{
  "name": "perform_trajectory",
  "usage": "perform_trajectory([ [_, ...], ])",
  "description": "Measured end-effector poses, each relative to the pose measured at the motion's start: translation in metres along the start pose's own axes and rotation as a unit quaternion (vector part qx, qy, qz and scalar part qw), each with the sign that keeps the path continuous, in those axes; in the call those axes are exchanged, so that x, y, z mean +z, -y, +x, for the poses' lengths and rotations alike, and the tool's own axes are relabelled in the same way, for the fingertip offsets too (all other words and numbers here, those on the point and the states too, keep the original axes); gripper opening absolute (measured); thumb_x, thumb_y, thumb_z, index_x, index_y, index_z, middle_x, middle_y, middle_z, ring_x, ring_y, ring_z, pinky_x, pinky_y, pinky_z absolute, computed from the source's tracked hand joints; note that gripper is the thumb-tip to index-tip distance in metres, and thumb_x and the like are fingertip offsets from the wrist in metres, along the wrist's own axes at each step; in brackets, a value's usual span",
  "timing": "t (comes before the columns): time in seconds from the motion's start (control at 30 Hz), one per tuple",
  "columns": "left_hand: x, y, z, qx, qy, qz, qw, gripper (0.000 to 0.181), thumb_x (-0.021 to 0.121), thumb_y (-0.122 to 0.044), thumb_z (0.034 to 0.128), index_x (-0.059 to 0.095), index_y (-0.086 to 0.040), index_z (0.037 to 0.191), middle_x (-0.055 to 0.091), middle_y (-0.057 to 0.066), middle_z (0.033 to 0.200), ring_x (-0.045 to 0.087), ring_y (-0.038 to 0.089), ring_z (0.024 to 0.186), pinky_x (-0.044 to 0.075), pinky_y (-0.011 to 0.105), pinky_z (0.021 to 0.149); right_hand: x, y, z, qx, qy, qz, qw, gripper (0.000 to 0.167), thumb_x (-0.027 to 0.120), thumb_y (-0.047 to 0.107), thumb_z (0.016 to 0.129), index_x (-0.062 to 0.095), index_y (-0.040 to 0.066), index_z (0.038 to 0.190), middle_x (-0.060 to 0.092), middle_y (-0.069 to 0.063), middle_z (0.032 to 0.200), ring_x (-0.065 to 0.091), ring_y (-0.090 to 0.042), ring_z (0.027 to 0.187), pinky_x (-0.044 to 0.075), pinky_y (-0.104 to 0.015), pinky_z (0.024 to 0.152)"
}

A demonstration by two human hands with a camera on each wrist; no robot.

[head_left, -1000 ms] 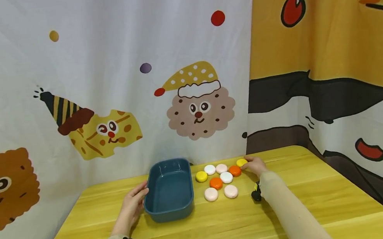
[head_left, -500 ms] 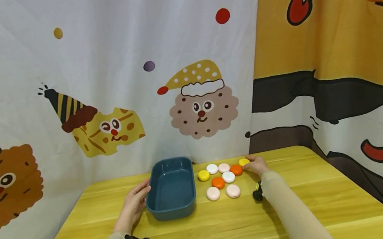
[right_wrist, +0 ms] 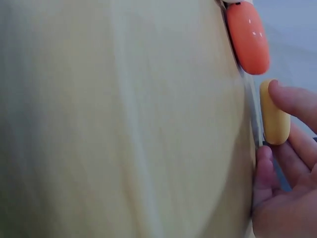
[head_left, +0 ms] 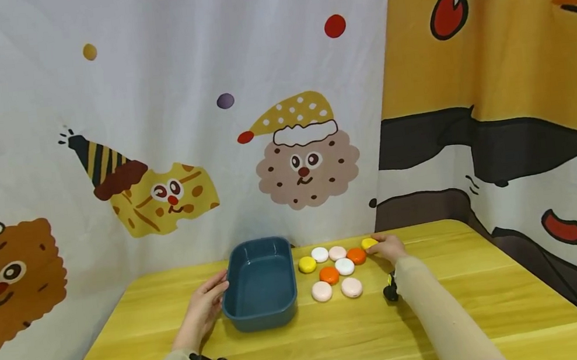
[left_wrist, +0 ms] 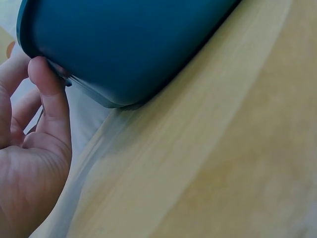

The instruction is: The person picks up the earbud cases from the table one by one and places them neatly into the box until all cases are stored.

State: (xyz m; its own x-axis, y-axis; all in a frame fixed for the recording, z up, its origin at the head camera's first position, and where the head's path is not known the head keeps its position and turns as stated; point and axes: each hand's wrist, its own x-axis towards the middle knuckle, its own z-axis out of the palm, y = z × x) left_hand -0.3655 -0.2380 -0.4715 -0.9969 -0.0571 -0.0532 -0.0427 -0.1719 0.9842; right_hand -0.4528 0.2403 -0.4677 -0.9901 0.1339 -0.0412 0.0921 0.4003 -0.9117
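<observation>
A deep blue-green rectangular dish (head_left: pixel 257 283) stands on the table. My left hand (head_left: pixel 204 306) holds its left side; in the left wrist view the thumb (left_wrist: pixel 49 84) lies on the outer wall below the rim and the fingertips are hidden behind the edge. At the far right of a group of smooth round discs, my right hand (head_left: pixel 389 247) pinches a yellow disc (right_wrist: pixel 274 116), its thumb on the upper face and fingers at the lower side. Beside that one lies an orange disc (head_left: pixel 357 255).
Several white, pale pink, orange and yellow discs lie between dish and right hand, among them another yellow disc (head_left: pixel 307 265) and a pale pink disc (head_left: pixel 351 288). The wood-grain table (head_left: pixel 307 354) ends at a printed curtain (head_left: pixel 169 98) close behind the dish.
The head view has shifted slightly. Both hands stay where they were, the left at the dish and the right at the yellow disc, with no clear movement of either thing.
</observation>
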Motion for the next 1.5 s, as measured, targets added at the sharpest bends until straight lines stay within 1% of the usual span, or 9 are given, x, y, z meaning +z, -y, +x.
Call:
perform_trajectory([
  [0.17,-0.004,0.004,-0.004,-0.002,-0.001,-0.011,0.9999,0.058,0.065,-0.007,0.0923,0.042,-0.001,0.146,0.058,-0.002,0.123,0.053,0.005,0.072,0.045,0.019,0.062,-0.001,0.002,-0.001,-0.010,0.022,0.002,0.9997,0.065,0.072,0.006,0.081,0.047,-0.006,0.140,0.042,-0.028,0.142,0.044,-0.040,0.124,0.037,-0.048,0.102],
  [0.3,-0.005,0.006,-0.005,-0.005,0.004,-0.017,0.9998,0.059,0.065,-0.008,0.0920,0.042,-0.001,0.146,0.058,-0.001,0.124,0.055,0.005,0.071,0.047,0.020,0.063,-0.003,0.010,-0.002,-0.025,0.023,0.017,0.9993,0.061,0.070,0.004,0.083,0.048,-0.007,0.139,0.045,-0.028,0.140,0.049,-0.038,0.117,0.043,-0.046,0.096],
  [0.37,-0.004,0.006,-0.005,-0.003,0.006,-0.016,0.9998,0.059,0.065,-0.008,0.0920,0.042,-0.001,0.146,0.057,0.000,0.125,0.051,0.006,0.066,0.046,0.019,0.062,-0.005,0.015,-0.002,-0.034,0.022,0.018,0.9990,0.060,0.070,0.004,0.083,0.048,-0.007,0.138,0.045,-0.028,0.139,0.049,-0.038,0.117,0.043,-0.046,0.097],
  [0.67,-0.002,0.006,-0.004,0.000,0.017,-0.025,0.9995,0.057,0.062,-0.006,0.0938,0.041,-0.001,0.146,0.051,0.008,0.135,0.057,0.005,0.072,0.048,0.019,0.064,-0.010,0.032,0.001,-0.053,0.035,-0.007,0.9980,0.059,0.070,0.007,0.085,0.049,-0.005,0.139,0.047,-0.025,0.139,0.047,-0.037,0.122,0.040,-0.047,0.102],
  [0.8,-0.002,0.006,-0.002,-0.001,0.017,-0.026,0.9995,0.057,0.063,-0.007,0.0935,0.041,-0.002,0.146,0.055,0.004,0.129,0.055,0.005,0.068,0.048,0.020,0.064,-0.012,0.042,-0.002,-0.056,0.036,-0.025,0.9975,0.059,0.070,0.010,0.086,0.048,-0.005,0.139,0.047,-0.025,0.139,0.047,-0.036,0.120,0.040,-0.048,0.100],
  [1.03,-0.003,0.005,-0.001,0.002,0.016,-0.028,0.9995,0.058,0.062,-0.005,0.0934,0.040,0.001,0.146,0.059,-0.005,0.116,0.057,0.006,0.070,0.049,0.020,0.064,-0.015,0.056,-0.006,-0.063,0.040,-0.008,0.9972,0.059,0.069,0.008,0.087,0.047,-0.005,0.140,0.046,-0.025,0.140,0.047,-0.036,0.118,0.039,-0.051,0.101],
  [1.23,-0.002,0.004,0.000,0.011,0.019,-0.024,0.9995,0.059,0.064,-0.006,0.0929,0.039,0.002,0.146,0.059,-0.006,0.114,0.056,0.005,0.068,0.048,0.020,0.062,-0.019,0.071,-0.011,-0.067,0.040,-0.024,0.9967,0.059,0.068,0.011,0.089,0.046,-0.002,0.142,0.045,-0.024,0.141,0.050,-0.036,0.112,0.042,-0.047,0.095],
  [1.4,0.000,0.003,0.000,0.005,0.018,-0.027,0.9995,0.059,0.064,-0.006,0.0930,0.040,0.001,0.146,0.060,-0.008,0.111,0.057,0.005,0.070,0.048,0.020,0.063,-0.023,0.082,-0.011,-0.065,0.042,-0.025,0.9967,0.061,0.068,0.014,0.090,0.044,0.000,0.145,0.043,-0.022,0.144,0.050,-0.035,0.114,0.041,-0.048,0.098],
  [1.5,0.001,0.002,0.001,0.010,0.019,-0.027,0.9994,0.059,0.064,-0.006,0.0929,0.039,0.002,0.146,0.060,-0.007,0.112,0.058,0.005,0.072,0.049,0.020,0.064,-0.024,0.087,-0.010,-0.070,0.044,-0.025,0.9963,0.061,0.068,0.014,0.090,0.044,0.001,0.145,0.043,-0.021,0.144,0.051,-0.035,0.115,0.041,-0.047,0.097],
])
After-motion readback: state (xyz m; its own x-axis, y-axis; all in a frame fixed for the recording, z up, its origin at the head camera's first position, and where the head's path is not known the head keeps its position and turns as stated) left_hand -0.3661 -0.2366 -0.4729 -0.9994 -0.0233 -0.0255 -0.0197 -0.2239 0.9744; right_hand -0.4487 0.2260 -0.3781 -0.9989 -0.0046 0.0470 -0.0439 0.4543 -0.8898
